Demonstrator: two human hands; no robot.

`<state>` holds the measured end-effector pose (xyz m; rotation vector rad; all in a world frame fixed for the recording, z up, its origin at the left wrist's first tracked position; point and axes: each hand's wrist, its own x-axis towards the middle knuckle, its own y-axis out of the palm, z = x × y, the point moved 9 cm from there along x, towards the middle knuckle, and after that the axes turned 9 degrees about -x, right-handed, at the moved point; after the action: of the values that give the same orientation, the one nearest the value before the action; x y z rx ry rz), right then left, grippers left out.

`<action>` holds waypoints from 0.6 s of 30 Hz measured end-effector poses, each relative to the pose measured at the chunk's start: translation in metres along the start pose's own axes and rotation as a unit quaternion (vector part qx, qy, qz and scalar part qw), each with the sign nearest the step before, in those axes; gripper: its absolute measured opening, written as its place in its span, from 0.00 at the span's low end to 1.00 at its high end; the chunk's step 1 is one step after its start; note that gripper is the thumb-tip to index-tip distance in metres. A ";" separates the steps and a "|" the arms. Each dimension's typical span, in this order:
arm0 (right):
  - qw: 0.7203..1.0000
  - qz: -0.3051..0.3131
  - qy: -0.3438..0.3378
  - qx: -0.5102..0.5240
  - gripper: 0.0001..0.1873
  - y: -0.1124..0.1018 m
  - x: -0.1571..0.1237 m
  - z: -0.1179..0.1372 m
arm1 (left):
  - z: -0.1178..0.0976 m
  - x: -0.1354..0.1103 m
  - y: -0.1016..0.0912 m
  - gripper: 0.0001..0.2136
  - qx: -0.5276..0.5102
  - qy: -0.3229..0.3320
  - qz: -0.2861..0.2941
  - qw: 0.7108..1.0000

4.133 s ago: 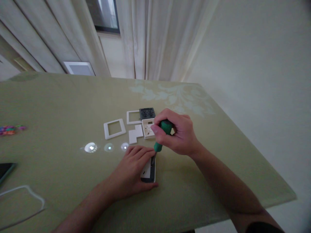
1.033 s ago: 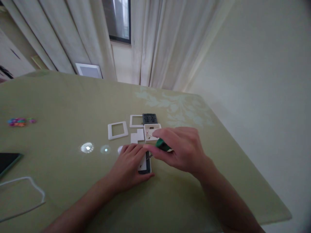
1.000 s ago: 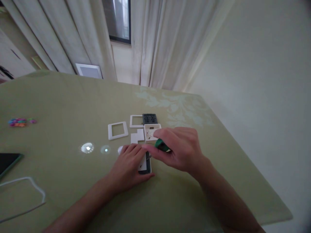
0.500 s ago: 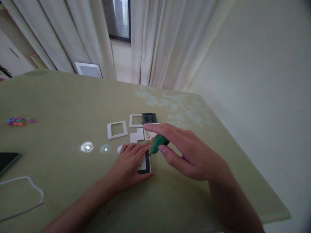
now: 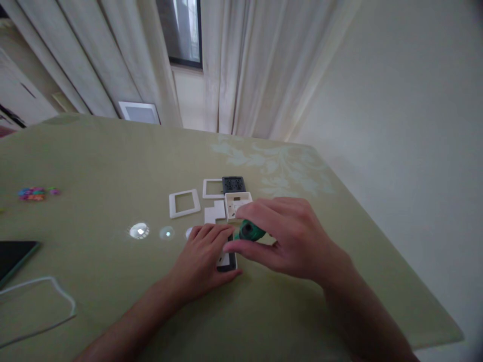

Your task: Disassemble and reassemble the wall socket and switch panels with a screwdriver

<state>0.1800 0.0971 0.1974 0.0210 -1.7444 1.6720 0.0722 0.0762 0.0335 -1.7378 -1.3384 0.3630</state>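
Two hands busy: your L hand (image 5: 202, 255) grips the blk/wht plate (image 5: 225, 261), twd near edge of the table (image 5: 113, 161); your R hand (image 5: 289, 237) pinches the grn screwdriver (image 5: 250, 231) just off plate's rt side.

Head cam, fwd/down over tbl (image 5: 113, 161)

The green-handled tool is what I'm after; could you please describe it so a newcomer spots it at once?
On the pale green table, find the right hand. Between its thumb and fingers, beside the left hand on the white-and-dark piece, is the green-handled tool. Its deep green sets it apart from the white box and dark panel beyond.
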 end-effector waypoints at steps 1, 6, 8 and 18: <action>0.999 0.040 -0.003 0.029 0.19 0.006 0.000 0.001 | 0.000 0.000 0.000 0.26 0.000 0.001 0.000 1.000; 0.999 -0.020 0.032 0.026 0.14 -0.002 0.002 -0.003 | 0.000 -0.002 -0.001 0.25 0.006 0.009 -0.007 1.000; 0.999 -0.010 0.029 0.011 0.15 0.001 0.003 -0.002 | 0.000 -0.002 -0.001 0.25 0.009 0.011 -0.009 1.000; 0.999 -0.013 0.030 0.023 0.13 0.001 0.001 -0.008 | -0.001 0.000 0.000 0.31 0.011 0.000 0.004 1.000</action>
<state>0.1824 0.1051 0.1965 0.0139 -1.6544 1.6765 0.0725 0.0754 0.0343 -1.7264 -1.3227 0.3806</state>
